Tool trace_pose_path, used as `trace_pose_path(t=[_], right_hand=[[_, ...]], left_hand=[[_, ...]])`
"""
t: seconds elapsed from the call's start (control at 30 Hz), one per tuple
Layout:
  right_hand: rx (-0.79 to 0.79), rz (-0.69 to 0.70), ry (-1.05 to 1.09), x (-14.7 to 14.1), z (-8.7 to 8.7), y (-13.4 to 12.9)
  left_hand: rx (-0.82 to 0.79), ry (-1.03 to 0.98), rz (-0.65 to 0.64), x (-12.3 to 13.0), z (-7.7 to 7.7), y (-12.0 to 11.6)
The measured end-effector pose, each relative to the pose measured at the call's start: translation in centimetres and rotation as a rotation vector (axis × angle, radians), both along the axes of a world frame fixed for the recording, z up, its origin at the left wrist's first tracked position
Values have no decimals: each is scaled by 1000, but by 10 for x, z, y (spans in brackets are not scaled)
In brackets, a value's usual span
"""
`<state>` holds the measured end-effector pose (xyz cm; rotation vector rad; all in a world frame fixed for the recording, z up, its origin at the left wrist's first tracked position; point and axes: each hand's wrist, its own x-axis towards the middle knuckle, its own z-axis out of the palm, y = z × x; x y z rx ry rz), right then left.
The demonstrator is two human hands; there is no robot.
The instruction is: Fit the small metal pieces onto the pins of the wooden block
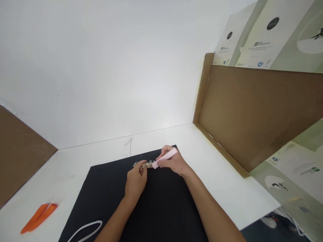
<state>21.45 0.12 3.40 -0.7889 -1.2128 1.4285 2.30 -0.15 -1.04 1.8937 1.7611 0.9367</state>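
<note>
Near the far edge of the black mat (108, 191), my right hand (174, 163) grips a pale pink rectangular stick (165, 158), tilted so its lower end meets a small tan strip (149, 165). Its exact kind does not show. My left hand (136, 178) has its thumb and fingers closed on the left part of that strip. Small grey, shiny pieces (150, 162) sit along the strip, too small to name. Another little silvery piece (135, 164) lies just beyond my left fingers. My fingers hide part of the strip.
On the white table (217, 174), two orange strips (39, 217) lie at the left. A white cable loop (87, 230) crosses the mat's near left corner. A white wall (121, 67) stands behind, with brown boards (252, 111) at both sides. Printed sheets (262, 37) cover the right.
</note>
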Motion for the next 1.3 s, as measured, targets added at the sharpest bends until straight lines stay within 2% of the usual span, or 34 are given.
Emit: trace_pose_path(t=[0.17, 0.37, 0.57, 0.77, 0.97, 1.3], right_hand=[[-4, -10, 3, 0, 4, -1], [-2, 0, 0, 0, 2, -1], [14, 11, -32, 1, -3, 0], [5, 6, -18, 0, 0, 0], [-3, 4, -6, 0, 3, -1], [3, -7, 1, 1, 2, 0]], left_hand=[[8, 30, 8, -1, 2, -2], [3, 192, 25, -3, 4, -9], [-42, 154, 13, -4, 4, -8], [-93, 113, 34, -4, 5, -7], [-78, 167, 31, -1, 6, -11], [-121, 244, -113, 9, 6, -21]])
